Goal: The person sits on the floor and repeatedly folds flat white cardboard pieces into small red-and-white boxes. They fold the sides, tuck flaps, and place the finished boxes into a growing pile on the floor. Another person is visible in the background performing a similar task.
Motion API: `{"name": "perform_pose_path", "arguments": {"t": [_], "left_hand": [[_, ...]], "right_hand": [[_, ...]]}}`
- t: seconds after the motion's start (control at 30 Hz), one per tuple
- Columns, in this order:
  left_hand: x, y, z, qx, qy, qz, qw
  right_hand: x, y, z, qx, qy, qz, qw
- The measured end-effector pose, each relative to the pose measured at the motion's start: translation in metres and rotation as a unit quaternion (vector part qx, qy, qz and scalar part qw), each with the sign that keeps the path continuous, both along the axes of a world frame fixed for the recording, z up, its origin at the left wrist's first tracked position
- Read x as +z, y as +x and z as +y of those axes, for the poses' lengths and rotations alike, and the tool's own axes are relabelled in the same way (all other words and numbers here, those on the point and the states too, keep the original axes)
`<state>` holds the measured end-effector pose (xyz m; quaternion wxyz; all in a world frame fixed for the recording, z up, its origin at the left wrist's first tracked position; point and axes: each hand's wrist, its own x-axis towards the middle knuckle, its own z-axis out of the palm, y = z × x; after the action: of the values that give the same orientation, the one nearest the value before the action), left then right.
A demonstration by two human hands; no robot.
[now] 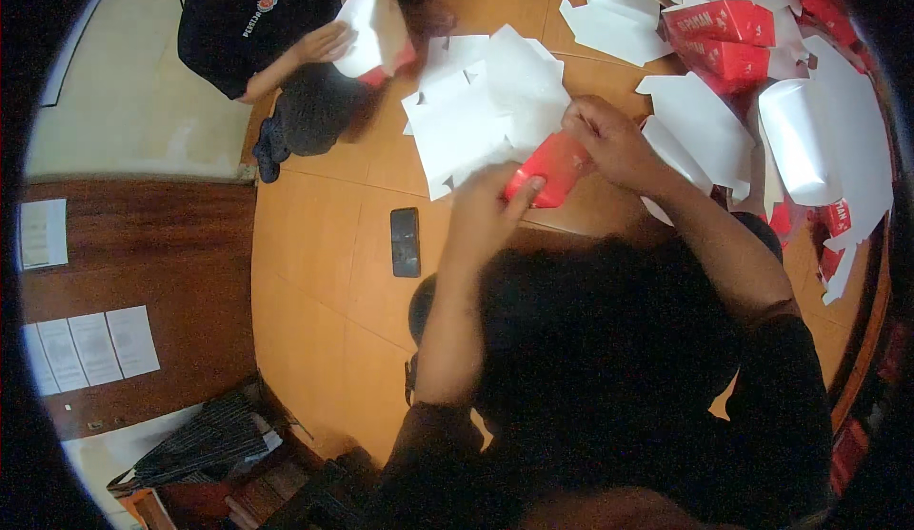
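Largest first. Tan tiled floor (319, 244): thin joint lines, runs under the white card pile (455, 135) and well past it; I take it as the work surface because spread card needs the room. Brown wooden panel (176, 282) stands far left of the pile. Heap of red-and-white cartons (719, 30) right of the pile, some flat, some curved, overlapping every which way; looks dropped for arm's reach, not stacked. Co-worker (224, 40) sits left of and beyond the pile, one visible hand on a white carton (360, 30) held up off the floor, presumably for handling room. Pile: mostly white faces up, sheets fanned, so edges should lift easily. Paper sheets (100, 341) on the panel, left of and nearer me than the pile, probably posted for reading.

My left grip (484, 199) is clamped on the red carton piece (554, 176), raised at the pile's near right edge; thumb lies across it, I'd say to steady it. Right grip (612, 140) sits at its upper right end, fingers curled; can't tell if they pinch, contact hidden.

Dark phone (405, 242) lies flat, left of and nearer me than the pile, likely parked clear of card.
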<state>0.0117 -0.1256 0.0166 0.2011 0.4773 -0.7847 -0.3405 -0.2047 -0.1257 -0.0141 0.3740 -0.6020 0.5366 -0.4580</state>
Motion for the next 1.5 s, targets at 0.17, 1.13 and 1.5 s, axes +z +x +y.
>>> {"name": "perform_pose_path", "arguments": {"t": [0.17,1.13,1.5], "left_hand": [[-0.001,-0.011,0.012,-0.043,0.050,0.038,0.997],[-0.030,-0.009,-0.008,0.137,-0.025,0.236,0.962],[-0.027,0.008,-0.018,0.201,0.193,0.555,0.784]], "right_hand": [[-0.004,-0.008,0.000,0.032,-0.024,0.056,0.998],[0.006,0.003,0.004,0.036,-0.191,0.063,0.979],[0.016,0.035,0.030,0.113,0.006,0.169,0.979]]}}
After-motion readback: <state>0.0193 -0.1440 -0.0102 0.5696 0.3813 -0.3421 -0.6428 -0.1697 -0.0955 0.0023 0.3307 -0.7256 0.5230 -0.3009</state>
